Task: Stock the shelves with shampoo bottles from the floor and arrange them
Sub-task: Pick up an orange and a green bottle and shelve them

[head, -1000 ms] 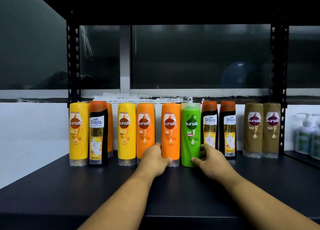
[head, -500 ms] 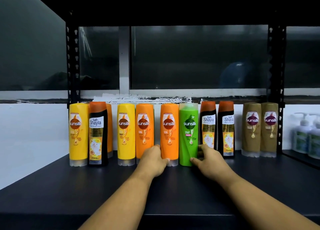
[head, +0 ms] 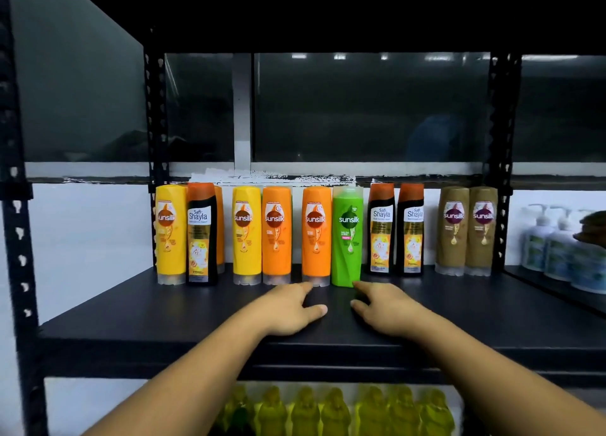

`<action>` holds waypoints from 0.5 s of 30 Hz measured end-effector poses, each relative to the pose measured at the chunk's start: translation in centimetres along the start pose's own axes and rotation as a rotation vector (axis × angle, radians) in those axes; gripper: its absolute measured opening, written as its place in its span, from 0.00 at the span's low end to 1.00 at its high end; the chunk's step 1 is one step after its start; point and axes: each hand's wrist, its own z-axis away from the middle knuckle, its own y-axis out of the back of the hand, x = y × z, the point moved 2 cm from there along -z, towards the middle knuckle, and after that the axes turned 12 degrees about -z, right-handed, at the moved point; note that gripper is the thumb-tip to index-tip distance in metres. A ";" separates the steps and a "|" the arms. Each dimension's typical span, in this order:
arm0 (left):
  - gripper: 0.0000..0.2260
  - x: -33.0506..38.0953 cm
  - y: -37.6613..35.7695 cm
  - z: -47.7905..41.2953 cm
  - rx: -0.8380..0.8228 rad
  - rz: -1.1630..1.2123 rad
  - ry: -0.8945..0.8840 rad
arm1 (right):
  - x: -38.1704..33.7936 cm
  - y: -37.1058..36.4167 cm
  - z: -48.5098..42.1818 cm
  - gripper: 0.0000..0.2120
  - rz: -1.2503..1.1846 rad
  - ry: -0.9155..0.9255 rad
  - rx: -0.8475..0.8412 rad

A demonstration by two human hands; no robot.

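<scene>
A row of upright shampoo bottles lines the back of the black shelf (head: 131,314). An orange bottle (head: 316,232) and a green bottle (head: 347,235) stand side by side in the middle. My left hand (head: 292,307) lies just in front of the orange bottle, fingers relaxed, holding nothing. My right hand (head: 383,304) lies in front of the green bottle, index fingertip near its base, also empty. Further along the row stand yellow bottles (head: 170,232), black Shayla bottles (head: 380,229) and brown bottles (head: 454,229).
Black perforated shelf posts (head: 156,140) stand at the left and right. White pump bottles (head: 557,248) fill the neighbouring shelf on the right. Yellow-green bottles (head: 337,409) stand on the shelf below. A shelf board hangs low overhead.
Both hands have let go of the orange and green bottles and pulled back toward me. The camera has moved back, showing the shelf below.
</scene>
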 end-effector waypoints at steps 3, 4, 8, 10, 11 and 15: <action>0.33 1.6 0.7 3.1 -0.040 -0.049 -0.071 | -0.7 0.6 3.9 0.27 0.011 0.071 -0.093; 0.32 2.2 0.8 4.2 -0.049 -0.060 -0.097 | -0.9 0.7 5.2 0.26 0.024 0.096 -0.114; 0.31 4.4 0.1 8.3 -0.009 -0.198 -0.200 | -0.8 1.2 9.7 0.25 0.059 0.176 -0.147; 0.30 5.2 -0.4 10.0 0.055 -0.275 -0.246 | -0.4 1.2 11.8 0.26 0.088 0.219 -0.142; 0.29 5.5 -0.6 10.7 0.085 -0.277 -0.260 | -0.3 1.1 12.8 0.27 0.094 0.237 -0.133; 0.27 6.7 -1.5 13.0 0.188 -0.193 -0.305 | 0.5 1.0 16.8 0.28 0.094 0.264 -0.069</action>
